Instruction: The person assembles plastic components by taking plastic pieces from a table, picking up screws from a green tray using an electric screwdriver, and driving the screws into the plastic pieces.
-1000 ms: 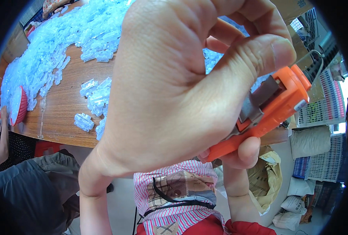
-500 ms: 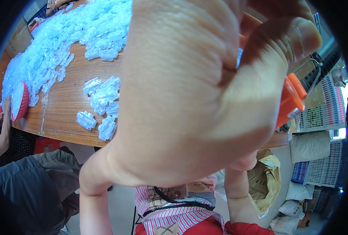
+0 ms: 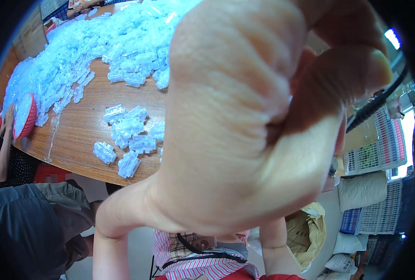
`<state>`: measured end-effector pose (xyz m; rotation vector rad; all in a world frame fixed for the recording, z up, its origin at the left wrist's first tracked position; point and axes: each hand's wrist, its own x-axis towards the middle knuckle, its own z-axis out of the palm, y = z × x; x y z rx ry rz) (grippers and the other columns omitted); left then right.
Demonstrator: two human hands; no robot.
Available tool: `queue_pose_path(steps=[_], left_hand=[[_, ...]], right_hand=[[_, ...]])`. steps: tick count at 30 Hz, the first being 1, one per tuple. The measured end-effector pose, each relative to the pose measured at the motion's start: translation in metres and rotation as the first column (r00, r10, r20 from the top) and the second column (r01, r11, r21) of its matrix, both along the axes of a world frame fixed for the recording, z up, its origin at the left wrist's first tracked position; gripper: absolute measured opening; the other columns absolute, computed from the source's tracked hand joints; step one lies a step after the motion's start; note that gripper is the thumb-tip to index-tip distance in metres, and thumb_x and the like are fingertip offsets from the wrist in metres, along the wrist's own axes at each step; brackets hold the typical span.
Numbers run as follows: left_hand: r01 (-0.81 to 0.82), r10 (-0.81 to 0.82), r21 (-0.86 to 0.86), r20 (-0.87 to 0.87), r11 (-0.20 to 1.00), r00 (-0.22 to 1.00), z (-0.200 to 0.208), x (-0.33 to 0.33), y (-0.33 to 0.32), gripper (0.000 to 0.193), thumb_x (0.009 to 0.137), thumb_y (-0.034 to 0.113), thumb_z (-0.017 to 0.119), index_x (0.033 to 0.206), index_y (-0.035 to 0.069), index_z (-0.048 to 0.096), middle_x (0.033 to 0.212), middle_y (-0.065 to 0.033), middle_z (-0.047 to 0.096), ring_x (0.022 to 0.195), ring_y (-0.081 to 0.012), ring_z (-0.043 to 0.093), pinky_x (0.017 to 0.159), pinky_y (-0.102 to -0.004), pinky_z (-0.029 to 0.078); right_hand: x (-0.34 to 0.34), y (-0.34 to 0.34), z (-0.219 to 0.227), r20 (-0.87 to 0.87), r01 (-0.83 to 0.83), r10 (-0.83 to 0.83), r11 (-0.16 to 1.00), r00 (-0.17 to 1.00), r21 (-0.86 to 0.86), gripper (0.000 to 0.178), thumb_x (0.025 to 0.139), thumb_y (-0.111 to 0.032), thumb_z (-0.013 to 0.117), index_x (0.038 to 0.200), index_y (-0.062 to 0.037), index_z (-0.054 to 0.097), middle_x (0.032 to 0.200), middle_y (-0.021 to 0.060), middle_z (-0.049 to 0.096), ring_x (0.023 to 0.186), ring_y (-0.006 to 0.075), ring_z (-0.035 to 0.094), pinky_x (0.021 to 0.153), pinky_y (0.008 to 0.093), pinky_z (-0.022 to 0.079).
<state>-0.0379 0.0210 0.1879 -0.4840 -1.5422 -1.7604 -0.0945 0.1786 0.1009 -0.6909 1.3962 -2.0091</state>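
Note:
My left hand (image 3: 245, 121) fills the middle of the view, very close to the camera, its fingers curled into a fist. Only a thin orange-red sliver of the orange tool (image 3: 342, 135) shows at the hand's right edge; the rest is hidden behind the fist. My right forearm (image 3: 273, 242) rises from the lower edge and goes behind the left hand, so my right hand is hidden. Small clear blue plastic parts (image 3: 130, 133) lie in a loose group on the wooden table (image 3: 77, 130) to the left of the fist.
A large heap of the same clear parts (image 3: 100, 46) covers the far table. A red basket (image 3: 23, 116) sits at the left edge by another person's arm (image 3: 2, 149). White and blue crates (image 3: 380, 149), sacks and a yellow bag (image 3: 305, 233) stand on the right.
My left hand has come closer to the camera and now covers almost all of the orange tool, which showed clearly a second ago. The view has shifted slightly over the table.

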Motion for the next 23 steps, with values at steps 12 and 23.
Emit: queue_pose_path(steps=[12, 23], left_hand=[[0.023, -0.017, 0.038, -0.134, 0.999, 0.991, 0.021, 0.016, -0.018, 0.026, 0.096, 0.023, 0.054, 0.107, 0.001, 0.045, 0.077, -0.0078, 0.052, 0.036, 0.0007, 0.028, 0.034, -0.0167, 0.019], [-0.065, 0.069, -0.027, 0.176, 0.998, 0.982, 0.030, 0.085, -0.001, 0.011, 0.089, -0.001, 0.053, 0.098, 0.000, 0.058, 0.085, -0.0102, 0.067, 0.070, -0.0195, 0.064, 0.061, -0.0291, 0.051]], right_hand=[[-0.032, -0.018, -0.008, -0.244, -0.069, 0.033, 0.988, 0.969, -0.138, 0.066, 0.083, -0.048, 0.063, 0.119, 0.0072, 0.052, 0.102, 0.0114, 0.046, 0.063, 0.0100, 0.057, 0.049, 0.0218, 0.049], [-0.071, -0.020, -0.016, -0.300, 0.091, -0.111, 0.993, 0.947, -0.080, 0.049, 0.090, -0.029, 0.059, 0.124, 0.0044, 0.048, 0.103, 0.0082, 0.052, 0.072, 0.0106, 0.056, 0.059, 0.0259, 0.051]])
